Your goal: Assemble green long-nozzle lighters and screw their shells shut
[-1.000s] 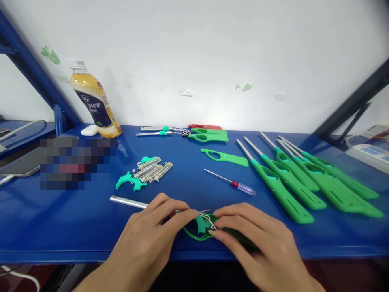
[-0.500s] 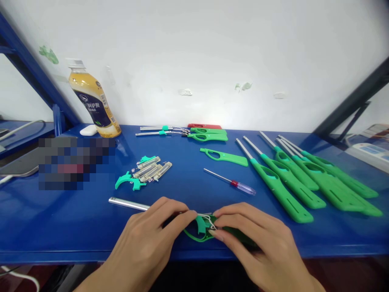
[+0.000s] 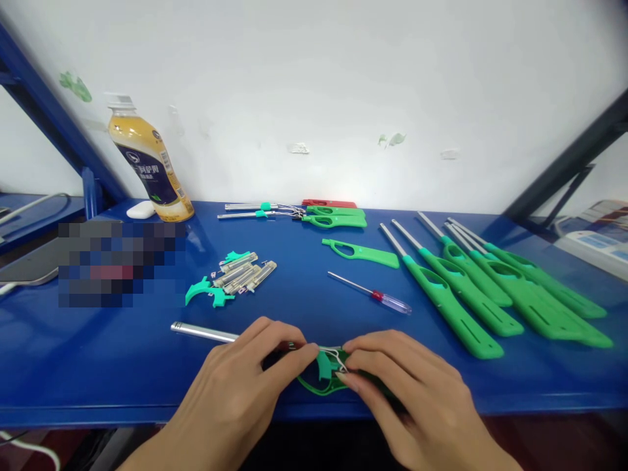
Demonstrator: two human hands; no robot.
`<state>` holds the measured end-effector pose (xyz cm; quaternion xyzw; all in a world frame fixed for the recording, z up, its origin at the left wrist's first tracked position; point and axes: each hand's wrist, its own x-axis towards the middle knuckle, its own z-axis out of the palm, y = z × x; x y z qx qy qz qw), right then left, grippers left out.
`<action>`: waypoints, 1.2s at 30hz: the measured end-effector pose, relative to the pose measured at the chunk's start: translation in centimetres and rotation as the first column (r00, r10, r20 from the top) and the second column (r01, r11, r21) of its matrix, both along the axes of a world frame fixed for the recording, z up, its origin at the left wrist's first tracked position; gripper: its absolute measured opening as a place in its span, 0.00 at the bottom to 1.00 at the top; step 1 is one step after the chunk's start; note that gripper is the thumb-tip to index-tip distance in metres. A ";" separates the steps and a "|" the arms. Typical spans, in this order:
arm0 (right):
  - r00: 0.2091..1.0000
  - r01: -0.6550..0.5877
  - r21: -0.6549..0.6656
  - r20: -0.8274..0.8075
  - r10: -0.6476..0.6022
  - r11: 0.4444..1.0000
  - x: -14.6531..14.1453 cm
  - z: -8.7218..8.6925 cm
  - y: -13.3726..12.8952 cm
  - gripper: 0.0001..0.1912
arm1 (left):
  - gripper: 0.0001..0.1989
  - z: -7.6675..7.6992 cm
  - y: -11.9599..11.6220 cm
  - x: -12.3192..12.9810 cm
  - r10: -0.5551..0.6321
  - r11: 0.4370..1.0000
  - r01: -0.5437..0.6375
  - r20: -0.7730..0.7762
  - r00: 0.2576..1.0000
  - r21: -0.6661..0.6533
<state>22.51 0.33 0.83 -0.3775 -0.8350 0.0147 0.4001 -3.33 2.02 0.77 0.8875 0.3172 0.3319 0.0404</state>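
Note:
At the table's front edge lies an opened long-reach lighter point(image 3: 324, 390), its green handle shell showing a teal trigger point(image 3: 324, 365) and thin white wires point(image 3: 334, 354). Its metal tube point(image 3: 203, 332) points out to the left. My left hand point(image 3: 245, 376) is closed round the neck end, thumb and forefinger together by the wires. My right hand point(image 3: 412, 379) has its fingers closed on the handle part, fingertips against the wire ends. The rear of the handle is mostly hidden beneath that hand.
Several assembled green lighters point(image 3: 456, 307) lie at right. A screwdriver point(image 3: 377, 296), a green handle shell point(image 3: 360, 253) and clear fuel tanks point(image 3: 240, 275) with teal triggers lie ahead. Farther back are wired tubes point(image 3: 245, 214) and a red shell point(image 3: 328, 203). A drink bottle point(image 3: 150, 163) stands back left.
Both hands keep their hold on the lighter with barely any movement. The tube's tip has shifted slightly left and down; the whole view has drifted slightly.

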 end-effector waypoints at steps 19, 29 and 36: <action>0.999 -0.045 -0.039 0.024 0.046 0.998 0.6 0.0 -0.4 0.07 | 0.23 0.9 -0.2 0.6 0.019 0.998 -0.015 -0.067 0.998 0.061; 0.995 -0.065 0.049 0.085 0.060 0.997 0.3 0.6 -0.3 0.07 | 0.10 1.2 -0.4 1.0 0.015 0.998 -0.011 -0.050 0.999 0.068; 0.983 -0.093 0.093 0.166 0.076 0.991 0.2 0.6 -0.3 0.07 | 0.10 1.3 -0.3 1.0 0.002 0.996 0.002 -0.050 0.999 0.087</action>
